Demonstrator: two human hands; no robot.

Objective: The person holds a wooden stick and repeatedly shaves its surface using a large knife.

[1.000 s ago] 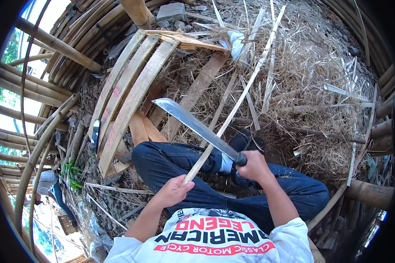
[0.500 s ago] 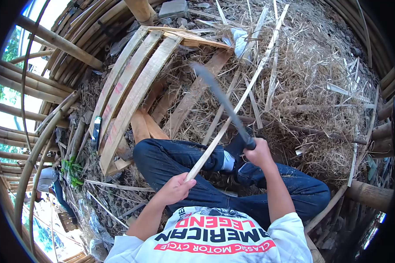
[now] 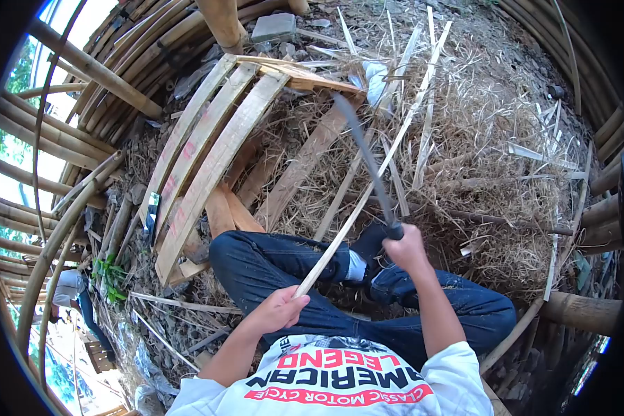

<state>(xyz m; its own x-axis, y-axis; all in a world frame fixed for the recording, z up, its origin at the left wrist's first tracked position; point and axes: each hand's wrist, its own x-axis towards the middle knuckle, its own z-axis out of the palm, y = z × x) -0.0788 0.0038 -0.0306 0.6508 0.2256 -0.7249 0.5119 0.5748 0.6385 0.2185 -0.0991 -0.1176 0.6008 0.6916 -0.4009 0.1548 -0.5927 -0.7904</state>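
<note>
A long pale bamboo strip runs from my left hand up and away to the right. My left fingers are closed round its near end, above my crossed legs in jeans. In my right hand is the dark handle of a machete, held above my right shin. Its long grey blade points away and to the left. The blade overlaps the strip around its middle in this view, angled across it.
A slatted wooden pallet tilts on the left by my knee. Shavings cover the ground ahead, with loose strips among them. A concrete block lies at the back, near bamboo poles. Another person is at far left.
The machete blade has swung right and its tip now sits farther right, less blurred than before. My left hand has shifted slightly down with the strip. The whole view has tilted a little.
</note>
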